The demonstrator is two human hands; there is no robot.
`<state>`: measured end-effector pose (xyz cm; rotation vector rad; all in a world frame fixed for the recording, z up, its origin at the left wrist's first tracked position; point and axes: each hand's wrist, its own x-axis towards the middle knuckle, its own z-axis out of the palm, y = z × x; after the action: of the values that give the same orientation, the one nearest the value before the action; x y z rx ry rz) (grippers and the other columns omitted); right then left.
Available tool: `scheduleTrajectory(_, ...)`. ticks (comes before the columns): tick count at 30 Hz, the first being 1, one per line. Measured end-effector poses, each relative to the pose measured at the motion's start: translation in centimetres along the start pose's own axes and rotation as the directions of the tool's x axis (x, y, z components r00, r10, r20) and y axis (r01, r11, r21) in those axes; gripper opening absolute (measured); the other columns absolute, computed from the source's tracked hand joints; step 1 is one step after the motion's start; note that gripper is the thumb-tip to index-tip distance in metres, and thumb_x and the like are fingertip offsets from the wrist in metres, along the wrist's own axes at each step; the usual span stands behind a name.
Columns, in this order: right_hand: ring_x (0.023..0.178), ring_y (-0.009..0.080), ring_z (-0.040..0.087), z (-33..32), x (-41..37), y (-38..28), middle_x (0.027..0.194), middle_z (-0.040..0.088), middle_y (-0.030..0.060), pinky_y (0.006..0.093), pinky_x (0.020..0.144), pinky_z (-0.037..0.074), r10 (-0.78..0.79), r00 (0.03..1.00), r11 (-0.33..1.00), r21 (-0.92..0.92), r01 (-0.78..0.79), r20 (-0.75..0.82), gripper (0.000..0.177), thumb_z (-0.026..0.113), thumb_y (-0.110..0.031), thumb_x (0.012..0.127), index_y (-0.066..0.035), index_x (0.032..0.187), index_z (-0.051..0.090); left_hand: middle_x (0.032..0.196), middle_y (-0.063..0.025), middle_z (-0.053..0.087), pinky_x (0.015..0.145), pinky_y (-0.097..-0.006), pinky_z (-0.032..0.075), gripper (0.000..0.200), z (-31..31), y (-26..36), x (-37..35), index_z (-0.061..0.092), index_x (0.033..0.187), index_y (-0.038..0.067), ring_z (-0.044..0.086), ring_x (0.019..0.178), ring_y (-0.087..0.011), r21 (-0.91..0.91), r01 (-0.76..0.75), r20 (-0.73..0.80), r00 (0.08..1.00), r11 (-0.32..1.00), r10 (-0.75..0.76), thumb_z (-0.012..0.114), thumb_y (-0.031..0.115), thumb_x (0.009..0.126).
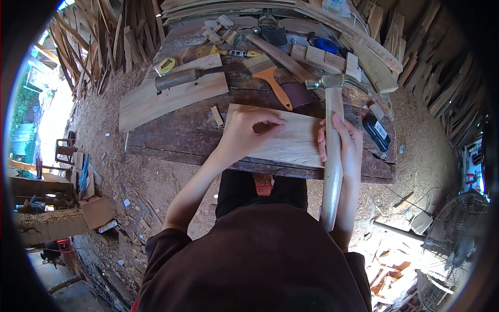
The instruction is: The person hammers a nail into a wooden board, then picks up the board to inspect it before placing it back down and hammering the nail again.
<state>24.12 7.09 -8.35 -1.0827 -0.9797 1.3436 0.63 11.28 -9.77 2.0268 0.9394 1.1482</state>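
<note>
A flat wooden board point(291, 139) lies on the dark workbench point(171, 136) close to my body. Over its left part is my left hand point(253, 130), thumb and index finger pinched together; whether something small is between them I cannot make out. My right hand point(344, 138) is wrapped round the wooden handle of a hammer point(333, 156) near the board's right end. The hammer's metal head points away from me, and its handle reaches back along my right forearm. A wide brush with an orange handle point(275, 88) lies just beyond the board.
Another board point(176, 99) and a dark-handled tool point(176, 79) lie at left. Farther back are a yellow tape measure point(166, 65), a blue tape measure point(325, 44) and wood blocks point(325, 58). A black case point(376, 133) is at right, a fan point(452, 249) at lower right.
</note>
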Motion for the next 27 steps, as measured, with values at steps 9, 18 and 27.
scheduleTrajectory(9,0.043,0.0155,0.055,-0.32,0.15,0.08,0.066,0.059,0.011,0.0258,0.037,0.041,0.002,0.999,0.999,0.042,-0.004,0.045,0.037,0.049,-0.03,0.103,0.006,0.096,0.057,0.088,-0.0094,0.073,0.069,-0.0268,0.059,0.009,0.12,-0.28,0.09,0.075,0.089,0.002,0.072,0.077,-0.0176,0.031,-0.071,0.002,0.997,0.997,0.071,0.074,0.002,0.079)
scheduleTrajectory(18,0.043,0.0151,0.055,-0.3,0.13,0.03,0.066,0.059,0.0105,0.0255,0.036,0.041,0.011,0.999,1.0,0.027,-0.012,0.042,0.037,0.05,-0.03,0.103,0.005,0.096,0.058,0.088,-0.0095,0.073,0.069,-0.0276,0.058,0.009,0.13,-0.17,0.03,0.074,0.089,0.001,0.072,0.078,-0.0179,0.004,-0.044,0.015,0.999,0.999,0.044,0.073,0.002,0.08)
scheduleTrajectory(27,0.042,0.0134,0.052,0.05,0.01,-0.06,0.066,0.058,0.0105,0.0245,0.036,0.038,0.009,1.0,1.0,-0.005,-0.009,0.015,0.041,0.05,-0.033,0.102,0.006,0.097,0.057,0.088,-0.0103,0.073,0.071,-0.0289,0.057,0.01,0.16,-0.37,0.05,0.074,0.089,0.002,0.071,0.079,-0.0196,0.019,-0.082,0.013,0.997,0.996,0.082,0.073,0.003,0.079)
